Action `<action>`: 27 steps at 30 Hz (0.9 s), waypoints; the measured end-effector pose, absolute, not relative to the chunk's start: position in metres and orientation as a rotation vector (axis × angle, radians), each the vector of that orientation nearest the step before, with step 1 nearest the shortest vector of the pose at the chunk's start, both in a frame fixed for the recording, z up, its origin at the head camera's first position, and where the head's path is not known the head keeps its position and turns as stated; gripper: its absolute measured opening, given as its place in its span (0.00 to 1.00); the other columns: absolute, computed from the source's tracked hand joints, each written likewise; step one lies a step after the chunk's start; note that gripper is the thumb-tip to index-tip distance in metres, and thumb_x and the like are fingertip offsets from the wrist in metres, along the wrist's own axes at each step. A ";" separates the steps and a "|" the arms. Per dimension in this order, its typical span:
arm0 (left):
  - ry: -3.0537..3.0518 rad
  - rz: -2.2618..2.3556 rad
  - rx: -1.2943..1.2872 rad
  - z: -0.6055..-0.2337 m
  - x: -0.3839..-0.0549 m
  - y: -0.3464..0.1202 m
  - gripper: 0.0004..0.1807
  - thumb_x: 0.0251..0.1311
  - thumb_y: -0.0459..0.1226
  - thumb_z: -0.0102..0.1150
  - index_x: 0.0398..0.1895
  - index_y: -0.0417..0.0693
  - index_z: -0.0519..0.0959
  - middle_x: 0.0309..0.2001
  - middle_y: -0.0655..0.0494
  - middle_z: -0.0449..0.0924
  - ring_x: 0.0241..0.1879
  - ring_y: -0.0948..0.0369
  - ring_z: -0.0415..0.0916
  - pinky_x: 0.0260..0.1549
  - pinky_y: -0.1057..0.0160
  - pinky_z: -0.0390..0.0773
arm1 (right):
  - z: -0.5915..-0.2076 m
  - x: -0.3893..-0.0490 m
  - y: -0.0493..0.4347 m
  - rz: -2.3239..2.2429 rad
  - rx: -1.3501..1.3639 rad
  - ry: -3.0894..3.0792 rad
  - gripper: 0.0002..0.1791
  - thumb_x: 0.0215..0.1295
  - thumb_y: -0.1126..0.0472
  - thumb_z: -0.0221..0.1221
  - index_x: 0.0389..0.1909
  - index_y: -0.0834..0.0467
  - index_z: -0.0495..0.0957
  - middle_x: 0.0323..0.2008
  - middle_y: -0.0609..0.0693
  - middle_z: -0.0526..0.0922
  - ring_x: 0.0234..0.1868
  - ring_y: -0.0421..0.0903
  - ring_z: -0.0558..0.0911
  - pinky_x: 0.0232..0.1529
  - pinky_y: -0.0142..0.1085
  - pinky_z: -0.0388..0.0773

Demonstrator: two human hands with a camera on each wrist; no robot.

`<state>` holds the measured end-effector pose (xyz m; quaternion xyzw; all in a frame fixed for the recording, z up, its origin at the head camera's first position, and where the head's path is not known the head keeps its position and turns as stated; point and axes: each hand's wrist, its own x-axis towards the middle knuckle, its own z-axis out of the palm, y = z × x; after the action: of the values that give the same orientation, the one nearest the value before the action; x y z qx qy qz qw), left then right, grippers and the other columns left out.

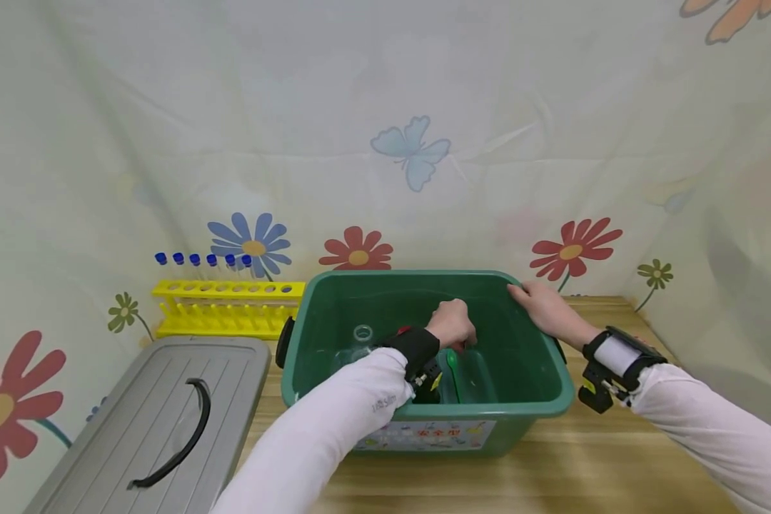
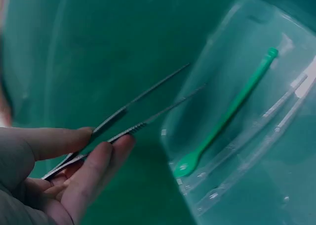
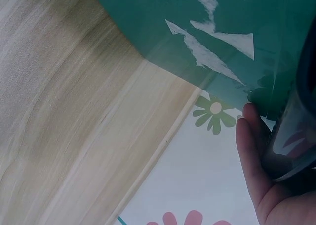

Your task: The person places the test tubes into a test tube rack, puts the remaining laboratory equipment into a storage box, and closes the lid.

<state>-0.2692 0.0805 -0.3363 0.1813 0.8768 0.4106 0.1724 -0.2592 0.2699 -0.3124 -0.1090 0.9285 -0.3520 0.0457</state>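
My left hand (image 1: 452, 323) is down inside the green plastic bin (image 1: 424, 410). In the left wrist view it pinches metal tweezers (image 2: 129, 127) between thumb and fingers, their two arms apart and tips pointing away from the hand. Beside the tweezers lies a clear plastic tray (image 2: 232, 32) bearing a green plastic spoon (image 2: 232, 111) and clear thin sticks (image 2: 256, 151). My right hand (image 1: 546, 308) grips the bin's right rim near the far corner. From the right wrist view, its fingers (image 3: 249, 141) curl about the dark handle (image 3: 291, 151) on the bin's side.
Left of the bin stands a yellow test tube rack (image 1: 225, 328) with several blue-capped tubes (image 1: 212, 261). A grey lid (image 1: 160, 400) with a black handle (image 1: 195, 435) lies in front of it. Inside the bin is a clear bottle (image 1: 363, 335). A patterned curtain (image 1: 462, 86) hangs behind the wooden table (image 1: 591, 457).
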 end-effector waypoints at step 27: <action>2.554 0.889 0.294 -0.371 -0.273 0.102 0.07 0.42 0.29 0.69 0.16 0.35 0.80 0.15 0.49 0.77 0.18 0.59 0.76 0.17 0.68 0.75 | -0.313 -0.255 0.266 -1.077 -0.337 2.845 0.23 0.72 0.51 0.38 0.34 0.68 0.68 0.19 0.53 0.72 0.21 0.47 0.79 0.24 0.36 0.77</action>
<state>-0.2730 0.1021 -0.3707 0.1058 0.9181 0.3196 0.2091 -0.2555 0.2665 -0.3134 -0.1099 0.9288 -0.3515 0.0407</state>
